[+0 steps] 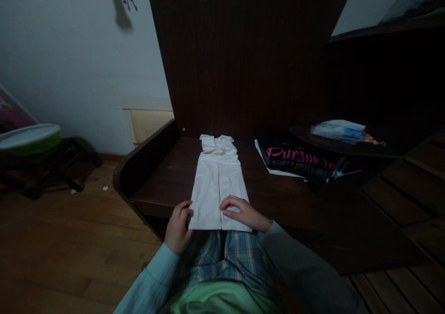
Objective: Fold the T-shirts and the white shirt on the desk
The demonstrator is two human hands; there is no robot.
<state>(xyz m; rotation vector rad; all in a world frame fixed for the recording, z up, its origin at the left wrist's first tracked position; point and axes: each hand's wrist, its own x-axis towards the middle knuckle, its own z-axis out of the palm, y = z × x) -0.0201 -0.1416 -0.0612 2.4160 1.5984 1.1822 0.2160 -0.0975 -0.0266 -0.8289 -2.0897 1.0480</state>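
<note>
A white folded garment [206,184], shirt-like with a seam down its middle, lies lengthwise on a dark wooden bench top. Its far end is bunched and creased. At the near left corner, my left hand [179,226] has bent fingers closed on the side edge. My right hand [246,214] rests over the near right part, thumb and fingertips pinched together on the cloth by the middle seam. The garment's near hem reaches the bench's front edge, just above my knees in plaid trousers.
Right of the garment lies a folded black garment with pink lettering [295,156] over white cloth. A clear plastic packet [339,131] sits on a dark curved shelf. The bench has a raised left side panel [142,151]. A green-rimmed basin [31,140] stands on a stool at far left.
</note>
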